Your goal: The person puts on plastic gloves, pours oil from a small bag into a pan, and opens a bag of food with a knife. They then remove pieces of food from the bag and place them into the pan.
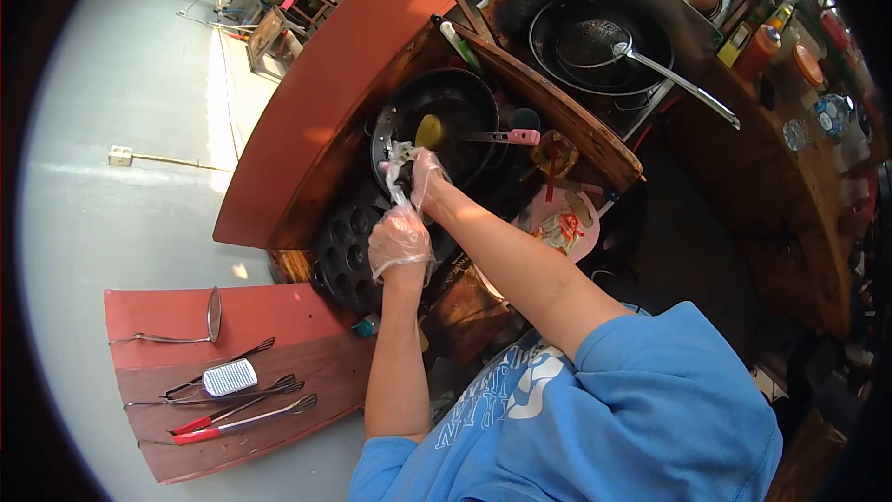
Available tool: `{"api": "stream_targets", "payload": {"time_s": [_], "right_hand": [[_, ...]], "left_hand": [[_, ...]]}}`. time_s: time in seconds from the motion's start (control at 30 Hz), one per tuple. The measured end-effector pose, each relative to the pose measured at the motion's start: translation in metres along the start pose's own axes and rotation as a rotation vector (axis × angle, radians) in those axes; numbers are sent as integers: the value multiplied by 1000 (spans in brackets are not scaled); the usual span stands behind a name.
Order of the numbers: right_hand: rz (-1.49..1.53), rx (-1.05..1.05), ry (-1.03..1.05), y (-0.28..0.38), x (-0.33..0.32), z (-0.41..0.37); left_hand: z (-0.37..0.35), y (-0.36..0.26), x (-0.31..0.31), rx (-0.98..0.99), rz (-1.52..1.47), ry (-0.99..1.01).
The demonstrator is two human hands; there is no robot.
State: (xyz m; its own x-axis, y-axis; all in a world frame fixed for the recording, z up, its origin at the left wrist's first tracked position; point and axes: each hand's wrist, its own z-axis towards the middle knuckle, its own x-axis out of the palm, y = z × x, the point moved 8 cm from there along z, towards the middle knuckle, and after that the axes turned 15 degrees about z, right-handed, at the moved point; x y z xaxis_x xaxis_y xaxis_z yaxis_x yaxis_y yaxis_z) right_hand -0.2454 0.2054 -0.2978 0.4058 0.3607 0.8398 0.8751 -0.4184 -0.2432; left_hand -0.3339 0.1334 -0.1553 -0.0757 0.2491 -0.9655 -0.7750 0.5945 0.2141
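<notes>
Both my hands wear clear plastic gloves and are over the near left edge of a black frying pan (386, 125). My left hand (400, 240) is closed around the lower end of a crumpled clear plastic bag (400, 188). My right hand (428, 177) grips the bag higher up, close to the pan; its contents I cannot make out. A smooth yellow lump (429, 131) lies in the pan. Across the pan's right edge rests a utensil with a pink handle (523, 137). Left of my left hand is a dark pan with round hollows (348, 246).
A pink tray (587, 244) with shredded red and white food is right of my arms. A large wok (604, 79) holds a long-handled strainer (683, 84). Tongs (246, 418) and a grater (229, 377) hang on a red board. Bottles (757, 51) stand at upper right.
</notes>
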Motion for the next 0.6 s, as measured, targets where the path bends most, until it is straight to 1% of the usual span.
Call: {"api": "stream_targets", "payload": {"time_s": [0.03, 0.07, 0.13, 0.17, 0.2, 0.23, 0.27, 0.3, 0.33, 0.4, 0.43, 0.5, 0.6], "right_hand": [[25, 22, 15, -4, 19, -27], [24, 23, 10, -5, 16, -24], [15, 26, -55, -7, 7, -19], [-14, 105, -53, -9, 8, -32], [-12, 104, -56, -9, 4, -35], [-144, 68, -16, -6, 6, -39], [-275, 33, 25, -3, 5, -37], [-353, 88, -23, -7, -2, -32], [-350, 87, -24, -6, -5, -27], [-596, 124, 4, -6, -8, -26], [-593, 122, 1, -5, -10, -25], [-587, 75, -120, 3, -16, -29], [-532, 43, -84, 8, -17, -15]], "left_hand": [[4, 1, -1, 32, 6, -34], [9, 2, -2, 64, 10, -68], [17, 3, -1, 68, 23, -56], [20, 1, -4, 101, 40, -94], [21, -4, -8, 134, 56, -135], [24, -3, -4, 123, 36, -51], [23, -5, -4, 125, 37, -49], [23, -8, -4, 137, 52, -41], [22, -10, -3, 150, 67, -32], [20, -12, 2, 163, 64, -26], [18, -14, 4, 173, 59, -25], [13, -19, 3, 182, 54, -30], [8, -22, 8, 189, 74, -48]]}}
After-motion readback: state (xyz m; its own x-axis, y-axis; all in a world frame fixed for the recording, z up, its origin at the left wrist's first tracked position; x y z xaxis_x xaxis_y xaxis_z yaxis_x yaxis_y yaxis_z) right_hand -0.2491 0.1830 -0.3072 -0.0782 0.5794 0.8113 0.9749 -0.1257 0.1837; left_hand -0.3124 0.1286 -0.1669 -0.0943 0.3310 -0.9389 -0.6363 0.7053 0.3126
